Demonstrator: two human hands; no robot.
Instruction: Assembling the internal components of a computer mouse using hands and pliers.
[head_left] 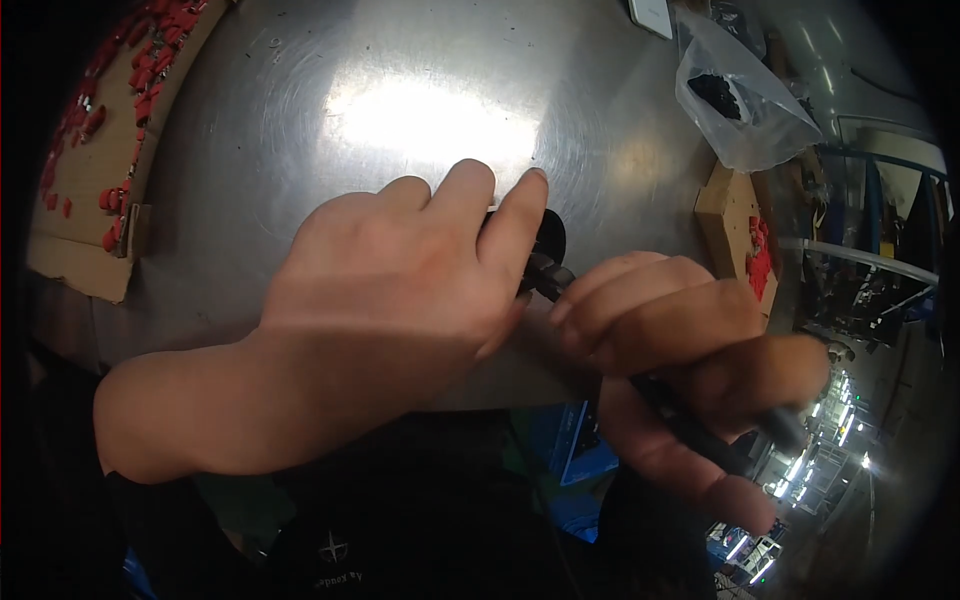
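Extending over the counter's near edge, pliers are grasped by the right hand. A black part is held by the left hand, beside the pliers' head.

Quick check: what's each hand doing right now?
Left hand: closed over a black piece, mostly hidden.
Right hand: closed, holding a black-handled tool that looks like pliers.

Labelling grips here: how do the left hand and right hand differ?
The left hand is turned back-up, partly covering a black piece; the right hand curls its fingers round a black-handled tool. The left hand looks sharp, the right hand partly blurred. Both are bare.
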